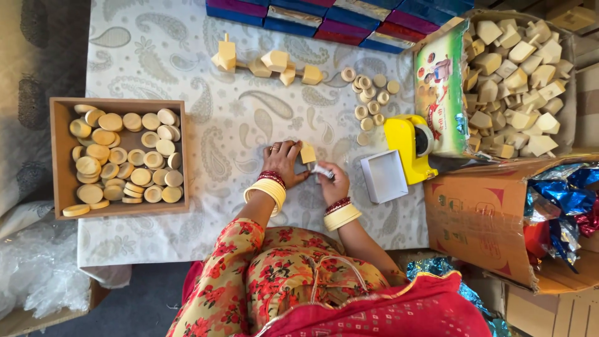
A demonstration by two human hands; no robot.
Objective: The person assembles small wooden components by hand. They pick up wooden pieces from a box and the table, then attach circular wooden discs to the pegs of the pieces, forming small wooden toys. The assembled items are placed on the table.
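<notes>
Two hands, one wooden block [307, 153] held at the left hand [282, 162], five loose wooden pieces [265, 63] in a row on the worktop [187, 56], about a dozen small wooden rings [370, 100], one yellow tape dispenser [409, 145], one small white box [384, 176], one wooden tray [57, 156] of discs, too many to count

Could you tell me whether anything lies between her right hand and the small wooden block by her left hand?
Nothing visible does: the right hand sits just below the wooden block, which touches the left hand.

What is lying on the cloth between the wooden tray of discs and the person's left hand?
Nothing: in the head view, only bare paisley cloth lies between the wooden tray and the left hand.
</notes>
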